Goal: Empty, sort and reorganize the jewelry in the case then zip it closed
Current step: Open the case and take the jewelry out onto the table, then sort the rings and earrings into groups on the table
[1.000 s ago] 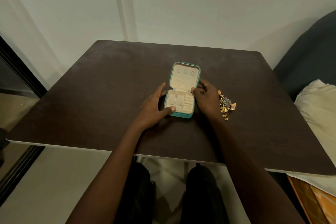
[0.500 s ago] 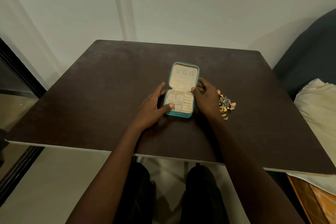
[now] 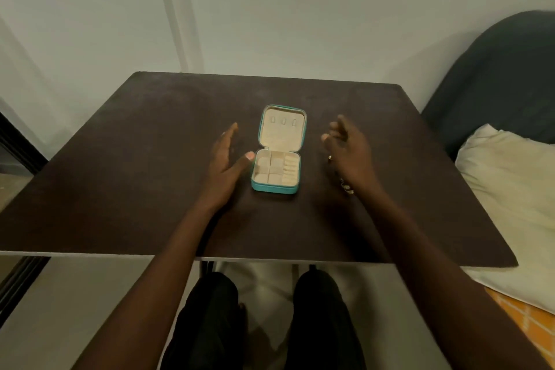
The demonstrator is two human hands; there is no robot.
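The place looks like a home, likely a bedroom: a dark brown square wooden desk [image 3: 150, 159] stands against a plain white wall [image 3: 300, 9], beside a cream pillow [image 3: 510, 189] and a dark grey upholstered headboard [image 3: 495, 69].

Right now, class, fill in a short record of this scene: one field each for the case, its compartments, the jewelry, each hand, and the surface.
case: teal jewelry case, lid open and lying back, on the table
compartments: cream lining, no jewelry visible inside
jewelry: small pile right of the case, mostly hidden behind the right hand
left hand: left hand open, thumb close to the case's left edge; contact cannot be told
right hand: right hand raised right of the case, fingers loose, holding nothing
surface: dark brown table
zip: undone
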